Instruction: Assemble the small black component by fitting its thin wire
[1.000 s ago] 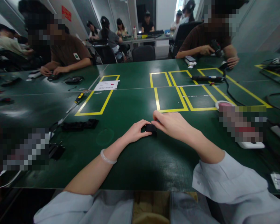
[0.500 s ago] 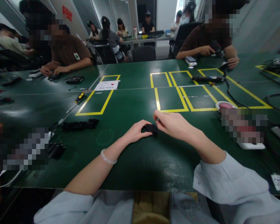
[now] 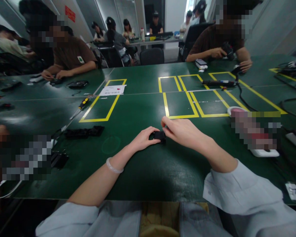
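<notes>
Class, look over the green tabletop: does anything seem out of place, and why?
The white sheet lies askew over the left yellow outline, covering part of its tape. Farther right, a long black tool straddles more yellow lines instead of lying between them.

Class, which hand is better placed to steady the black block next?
Likely the left hand: its fingers hold the black block from one side, while the right hand, curled at the other side, shows no clear grip.

green table (image 3: 138, 179) | black chair (image 3: 151, 57) beyond | grey wall (image 3: 273, 33) right | bright window (image 3: 188, 6)
</notes>
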`<state>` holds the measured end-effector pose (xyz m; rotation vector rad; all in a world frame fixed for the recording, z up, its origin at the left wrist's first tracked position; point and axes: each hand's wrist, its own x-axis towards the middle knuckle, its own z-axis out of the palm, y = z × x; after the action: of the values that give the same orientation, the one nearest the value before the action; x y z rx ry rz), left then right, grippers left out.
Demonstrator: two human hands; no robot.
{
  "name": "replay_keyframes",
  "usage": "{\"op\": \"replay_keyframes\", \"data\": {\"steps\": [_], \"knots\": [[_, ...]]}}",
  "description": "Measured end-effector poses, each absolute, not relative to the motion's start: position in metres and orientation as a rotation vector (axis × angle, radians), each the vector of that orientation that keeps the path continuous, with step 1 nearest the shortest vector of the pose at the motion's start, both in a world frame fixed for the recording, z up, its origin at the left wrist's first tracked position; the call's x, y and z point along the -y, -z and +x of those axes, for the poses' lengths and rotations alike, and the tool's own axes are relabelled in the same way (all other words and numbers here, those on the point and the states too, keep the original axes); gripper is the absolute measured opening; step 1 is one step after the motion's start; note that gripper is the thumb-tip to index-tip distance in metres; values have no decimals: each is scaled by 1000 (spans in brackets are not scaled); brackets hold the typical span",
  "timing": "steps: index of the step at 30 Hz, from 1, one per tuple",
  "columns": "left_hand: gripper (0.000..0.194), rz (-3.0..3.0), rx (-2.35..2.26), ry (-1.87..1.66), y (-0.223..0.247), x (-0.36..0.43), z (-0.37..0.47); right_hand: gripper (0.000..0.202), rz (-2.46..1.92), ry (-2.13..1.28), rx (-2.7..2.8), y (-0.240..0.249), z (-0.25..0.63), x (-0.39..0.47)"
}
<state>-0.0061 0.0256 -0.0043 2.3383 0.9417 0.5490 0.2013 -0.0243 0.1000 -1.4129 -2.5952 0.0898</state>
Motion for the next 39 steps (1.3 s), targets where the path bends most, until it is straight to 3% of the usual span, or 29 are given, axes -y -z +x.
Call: {"op": "replay_keyframes", "data": {"steps": [39], "knots": [[36, 2339, -929, -570, 3, -23, -6, 24, -1426, -71, 2592, -101, 200, 25]]}}
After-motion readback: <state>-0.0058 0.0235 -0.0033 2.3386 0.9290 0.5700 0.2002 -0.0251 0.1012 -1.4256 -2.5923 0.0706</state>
